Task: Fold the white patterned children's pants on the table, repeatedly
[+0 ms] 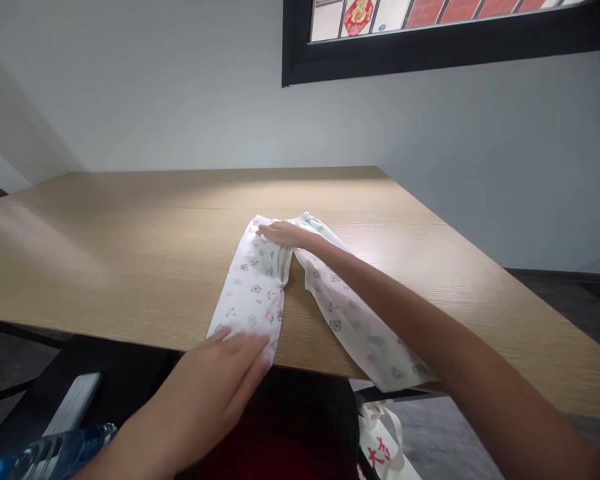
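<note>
White children's trousers (pixel 245 287) with a small green and pink animal print lie spread on the wooden table, waistband away from me. Both legs point toward me, and the right one reaches over the table's front edge. My left hand (pixel 225 373) rests flat over the lower end of the left leg, fingers extended and slightly blurred. Up near the waistband, my right hand (pixel 283 233) lies flat on the cloth with its fingers stretched to the left. My right forearm crosses above the right leg and hides part of it.
The pale wooden table (pixel 130 253) extends to a grey wall with a dark-framed window (pixel 410 53). Below the front edge at left are a blue-capped plastic bottle (pixel 65 450) and a black seat (pixel 115 373). A white bag with red characters (pixel 385 447) sits below the edge at right.
</note>
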